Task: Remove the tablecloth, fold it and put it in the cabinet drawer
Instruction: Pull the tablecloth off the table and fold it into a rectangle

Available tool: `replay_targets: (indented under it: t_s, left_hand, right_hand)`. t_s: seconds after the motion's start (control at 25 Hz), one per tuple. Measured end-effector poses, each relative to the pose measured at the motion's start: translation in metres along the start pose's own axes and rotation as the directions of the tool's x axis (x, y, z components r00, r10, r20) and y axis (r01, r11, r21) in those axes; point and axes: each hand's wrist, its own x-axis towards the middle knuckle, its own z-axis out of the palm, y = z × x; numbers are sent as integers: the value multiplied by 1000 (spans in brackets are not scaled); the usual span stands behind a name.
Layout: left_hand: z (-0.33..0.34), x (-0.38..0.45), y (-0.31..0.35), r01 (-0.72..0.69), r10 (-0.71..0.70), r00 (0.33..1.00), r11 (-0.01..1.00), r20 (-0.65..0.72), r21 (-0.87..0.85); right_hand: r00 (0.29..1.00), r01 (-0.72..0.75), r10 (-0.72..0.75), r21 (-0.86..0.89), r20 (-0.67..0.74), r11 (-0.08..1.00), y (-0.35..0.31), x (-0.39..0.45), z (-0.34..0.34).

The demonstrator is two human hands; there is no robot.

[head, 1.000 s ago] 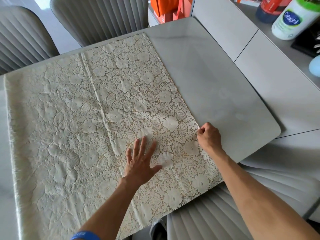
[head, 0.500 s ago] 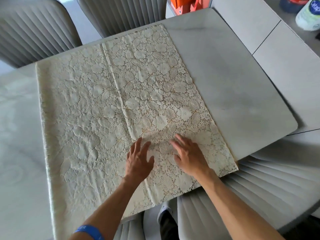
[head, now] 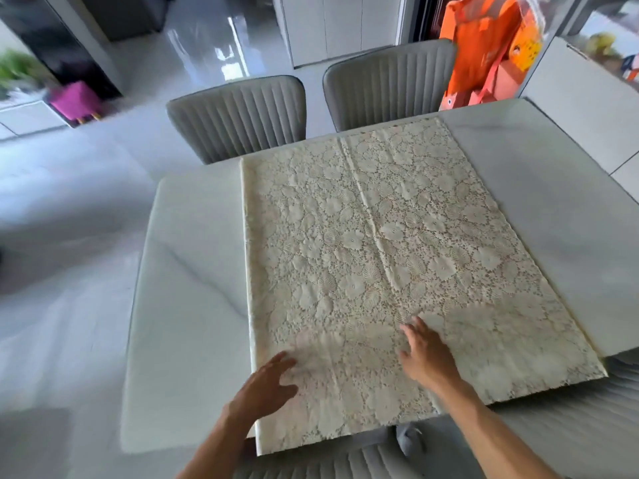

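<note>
A cream lace tablecloth (head: 390,257), folded into a long rectangle, lies flat on the white marble table (head: 186,271), and its near end hangs over the front edge. My left hand (head: 264,385) rests with fingers apart on the cloth's near left edge. Palm down on the cloth near the middle crease lies my right hand (head: 423,354), its fingers spread. Neither hand grips the fabric. No cabinet drawer is in view.
Two grey ribbed chairs (head: 242,115) (head: 387,84) stand at the table's far side, and another chair back (head: 518,440) sits just below my arms. Orange bags (head: 484,46) hang at the back right. A white counter (head: 587,98) adjoins the table on the right.
My head has lifted, so the far chairs and floor now show. My left hand slid left to the cloth's left edge. My right hand moved from the right edge onto the cloth and opened flat.
</note>
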Motion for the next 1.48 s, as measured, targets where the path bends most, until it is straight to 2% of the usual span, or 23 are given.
replay_targets:
  t_s: [0.12,0.2,0.24,0.32,0.4,0.52,0.64,0.76,0.88,1.12,1.2,1.32,1.48]
  left_hand:
    - [-17,-15,-35,3,-6,1000,991,-15,-137]
    - [-34,-32,-57,-94,80,990,987,-114,-131]
    - [-46,-44,-69,-158,133,977,976,-166,-148]
    - [-74,-64,-88,-271,228,941,950,-249,-154]
    - [-102,-82,-106,-323,274,914,938,-299,-128]
    - [-130,-103,-128,-351,301,877,934,-374,-70]
    - [-147,-117,-148,-317,273,849,948,-452,-23]
    - [-159,-119,-168,-271,243,872,962,-425,-7]
    - [-181,-105,-183,-295,275,877,955,-394,8]
    - [-274,-33,-245,-421,408,860,907,-308,26]
    - [-303,-18,-272,-455,455,854,888,-254,61]
    - [-350,6,-305,-467,481,860,877,-172,116]
    - [-386,57,-300,-529,544,837,830,-51,178]
  right_hand:
    - [981,119,-121,24,152,993,-90,-32,28]
    - [959,135,-134,11,248,991,-141,-55,39]
    - [961,129,-127,9,245,992,-167,-67,41]
    - [982,113,-123,80,143,990,-216,-91,40]
    - [991,113,-124,179,53,977,-260,-112,38]
    - [990,144,-139,330,-40,933,-303,-128,43]
    - [987,153,-111,490,-114,858,-332,-129,47]
    - [983,172,-109,529,-148,831,-356,-127,53]
    - [982,166,-93,523,-163,836,-381,-115,54]
    - [963,-4,139,503,-231,865,-471,-45,54]
    - [927,-119,278,507,-251,854,-503,-28,63]
    - [827,-297,493,533,-272,792,-555,-11,84]
    - [738,-352,601,586,-307,730,-583,31,85]
